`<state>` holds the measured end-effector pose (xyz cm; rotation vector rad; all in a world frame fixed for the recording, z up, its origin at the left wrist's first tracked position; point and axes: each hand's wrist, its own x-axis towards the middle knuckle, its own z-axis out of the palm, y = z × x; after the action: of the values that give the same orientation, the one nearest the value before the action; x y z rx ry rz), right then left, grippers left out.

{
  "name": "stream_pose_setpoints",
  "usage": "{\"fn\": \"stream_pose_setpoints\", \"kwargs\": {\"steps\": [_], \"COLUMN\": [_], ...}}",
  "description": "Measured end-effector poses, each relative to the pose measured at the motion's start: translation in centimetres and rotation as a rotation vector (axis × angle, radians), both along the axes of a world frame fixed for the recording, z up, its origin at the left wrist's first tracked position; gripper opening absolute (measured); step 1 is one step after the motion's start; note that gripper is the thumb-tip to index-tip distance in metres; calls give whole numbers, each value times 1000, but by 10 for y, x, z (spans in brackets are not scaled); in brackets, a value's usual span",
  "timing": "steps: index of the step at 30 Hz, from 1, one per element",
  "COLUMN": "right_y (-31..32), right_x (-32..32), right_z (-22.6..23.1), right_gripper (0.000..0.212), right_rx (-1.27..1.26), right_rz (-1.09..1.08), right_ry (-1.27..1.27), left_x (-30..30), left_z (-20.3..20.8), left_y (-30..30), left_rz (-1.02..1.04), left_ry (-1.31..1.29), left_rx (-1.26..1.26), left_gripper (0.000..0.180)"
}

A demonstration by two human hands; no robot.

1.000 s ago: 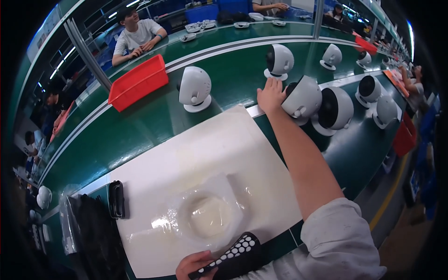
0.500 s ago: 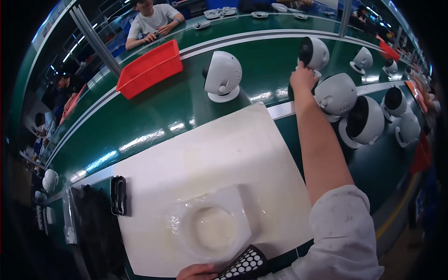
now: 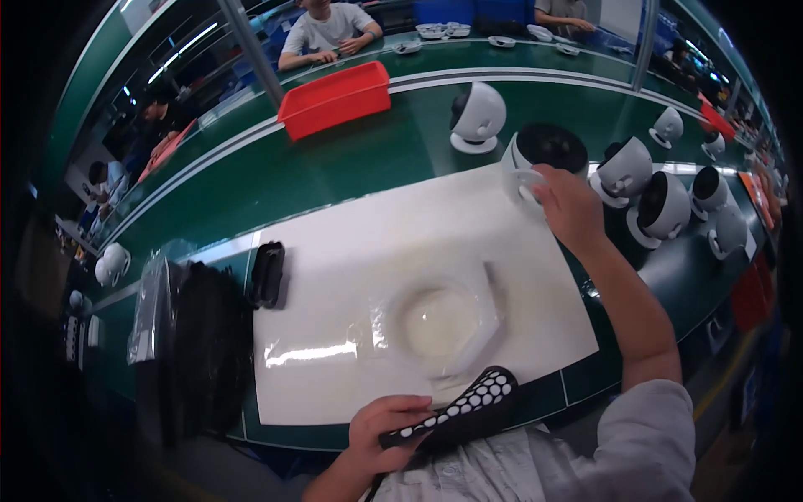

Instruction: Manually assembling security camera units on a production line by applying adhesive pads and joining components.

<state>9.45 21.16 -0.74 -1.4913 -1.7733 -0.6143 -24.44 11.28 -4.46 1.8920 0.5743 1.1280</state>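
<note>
My right hand (image 3: 571, 206) is closed on a white fan-like unit (image 3: 517, 154), a rounded body with a black front and a round foot. It is tipped over, black front upward, above the far right corner of the white sheet (image 3: 335, 243). At the near edge, my left hand (image 3: 386, 431) grips a black strip with white round dots (image 3: 477, 395); part of the strip lies against my clothing. Between the hands, a white block with a round hollow (image 3: 483, 330), partly wrapped in clear film, sits on the sheet.
Several similar units, among them a standing one (image 3: 478, 121) and a grouped one (image 3: 665, 205), stand beyond and to the right. A red bin (image 3: 335, 99) is far left. A black tray-like part (image 3: 268, 274) and black bagged material (image 3: 205, 335) lie left. People sit across the bench.
My right hand has drawn the unit from the conveyor toward me and tipped it. My left hand and the dotted strip have come further into view. The whole view has shifted.
</note>
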Motion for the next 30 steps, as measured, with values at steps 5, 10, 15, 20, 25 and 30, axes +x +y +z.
{"fn": "stream_pose_setpoints", "kwargs": {"steps": [5,10,15,20,25,30], "right_y": [-43,-44,-56,-99,-113,-116], "right_x": [-75,-115,-124,-132,-146,-145], "right_z": [46,56,40,39,36,27], "right_gripper": [26,28,26,21,22,19], "right_rx": [-339,-800,14,-165,-242,-66], "right_rz": [526,589,421,735,754,673], "right_ry": [1007,984,250,147,118,-51], "left_x": [-7,-12,-15,-9,9,9], "left_z": [-1,-3,-8,-1,7,10], "left_y": [-1,-6,-10,-12,-12,-12], "left_rz": [-67,11,151,177,178,213], "left_ry": [-43,-80,-157,-103,-125,6], "left_rx": [-34,-131,-231,-206,-113,-185], "left_gripper": [22,28,21,20,15,12]}}
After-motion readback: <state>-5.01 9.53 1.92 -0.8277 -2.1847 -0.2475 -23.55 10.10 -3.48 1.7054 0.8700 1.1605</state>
